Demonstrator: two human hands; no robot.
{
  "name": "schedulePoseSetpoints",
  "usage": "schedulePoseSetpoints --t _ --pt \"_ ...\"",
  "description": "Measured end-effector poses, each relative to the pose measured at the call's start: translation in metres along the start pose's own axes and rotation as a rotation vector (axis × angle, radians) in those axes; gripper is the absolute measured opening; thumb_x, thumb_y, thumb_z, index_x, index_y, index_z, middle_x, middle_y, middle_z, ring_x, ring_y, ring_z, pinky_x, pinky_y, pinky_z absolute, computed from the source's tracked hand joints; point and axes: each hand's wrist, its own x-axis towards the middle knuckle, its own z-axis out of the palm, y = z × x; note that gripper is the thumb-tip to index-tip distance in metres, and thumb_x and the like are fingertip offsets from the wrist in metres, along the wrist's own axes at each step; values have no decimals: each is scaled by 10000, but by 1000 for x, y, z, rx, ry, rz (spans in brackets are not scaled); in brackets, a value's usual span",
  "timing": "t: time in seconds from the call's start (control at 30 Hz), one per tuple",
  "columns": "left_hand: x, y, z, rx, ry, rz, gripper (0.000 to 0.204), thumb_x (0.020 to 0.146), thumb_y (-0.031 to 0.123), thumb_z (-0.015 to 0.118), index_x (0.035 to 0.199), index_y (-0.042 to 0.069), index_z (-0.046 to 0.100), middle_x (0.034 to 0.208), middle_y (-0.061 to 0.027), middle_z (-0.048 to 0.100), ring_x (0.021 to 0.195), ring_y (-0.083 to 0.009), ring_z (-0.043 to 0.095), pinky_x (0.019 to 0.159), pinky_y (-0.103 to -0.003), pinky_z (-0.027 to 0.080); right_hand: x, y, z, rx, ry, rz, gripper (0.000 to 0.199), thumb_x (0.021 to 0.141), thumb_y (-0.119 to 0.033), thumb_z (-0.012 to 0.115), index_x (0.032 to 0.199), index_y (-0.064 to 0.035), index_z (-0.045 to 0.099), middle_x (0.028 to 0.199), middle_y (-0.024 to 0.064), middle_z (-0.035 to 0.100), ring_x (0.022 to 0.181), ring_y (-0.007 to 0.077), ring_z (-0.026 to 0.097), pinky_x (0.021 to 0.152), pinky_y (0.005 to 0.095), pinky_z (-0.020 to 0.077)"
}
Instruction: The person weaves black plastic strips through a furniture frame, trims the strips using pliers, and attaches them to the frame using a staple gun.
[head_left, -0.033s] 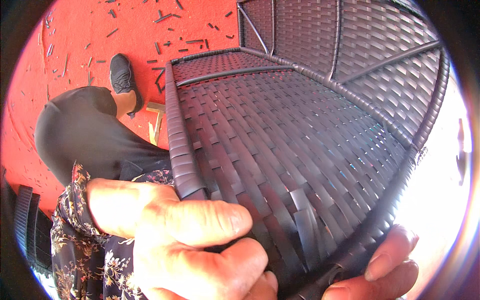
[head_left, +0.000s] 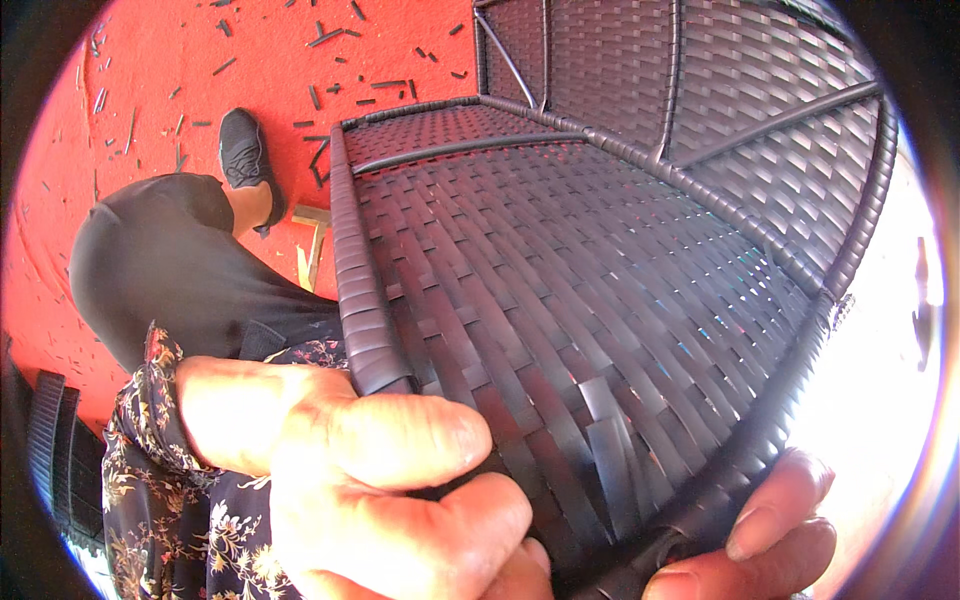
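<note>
Left hand [head_left: 370, 480] grips the near edge of the dark woven panel [head_left: 600, 300]; right hand [head_left: 760, 545] grasps its near-right rim. Strip offcuts [head_left: 330, 40] litter the floor beyond.

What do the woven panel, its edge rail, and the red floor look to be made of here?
Woven panel: flat dark strips in a basket weave with a dull sheen, probably synthetic rattan. Edge rail: the same strip wound round it; the core is hidden. Red floor: matte and finely grained, perhaps carpet or painted concrete, strewn with short dark strip offcuts. Left hand and right hand grip the panel's near edge.
</note>
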Motion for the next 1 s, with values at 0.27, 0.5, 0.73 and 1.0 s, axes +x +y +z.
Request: schedulePoseSetpoints --t 0.27,0.5,0.73,1.0 --pt "0 -30 3 -72 -1 297 165 695 266 519 647 109 513 618 -30 540 490 -150 463 494 -303 380 -6 8 10 74 95 -16 142 866 -234 492 762 -156 434 658 -26 483 696 95 481 757 302 411" --pt "1 -31 10 -163 10 409 163 597 254 564 586 110 488 603 -30 530 495 -139 467 476 -294 345 9 -29 17 -305 78 361 267 793 -148 548 599 -193 370 555 -71 360 665 30 425 807 280 315" --pt "11 -9 -28 -66 -372 137 226 848 299 544 757 97 587 754 -77 593 548 -190 520 527 -289 394 4 -24 8 -168 39 269 161 822 -193 540 721 -164 417 639 -45 449 689 90 452 742 266 379" --pt "1 -13 -5 -77 -83 179 303 855 282 518 740 12 593 693 -120 570 525 -267 539 447 -336 454 1 -22 7 -119 10 243 128 809 -216 559 782 -166 444 706 -28 511 701 127 464 711 268 415"
